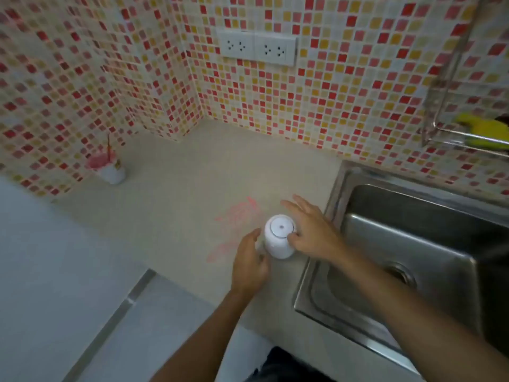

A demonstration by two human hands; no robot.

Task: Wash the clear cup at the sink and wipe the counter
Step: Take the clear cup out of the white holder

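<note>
A whitish, frosted cup (pixel 279 238) stands bottom-up on the beige counter (pixel 179 205), just left of the sink. My left hand (pixel 249 264) curls against its lower left side. My right hand (pixel 312 232) rests its thumb on the cup's upper right edge, with its fingers spread out past the cup. A pink-red smear (pixel 238 216) stains the counter behind and to the left of the cup. Blur hides how firmly the left fingers close around the cup.
A steel sink (pixel 413 244) with a drain fills the right side. A wire rack holding a yellow sponge (pixel 482 130) hangs on the tiled wall above it. A second cup with pink residue and a straw (pixel 108 168) stands at the far left. Wall sockets (pixel 257 48) sit above the counter.
</note>
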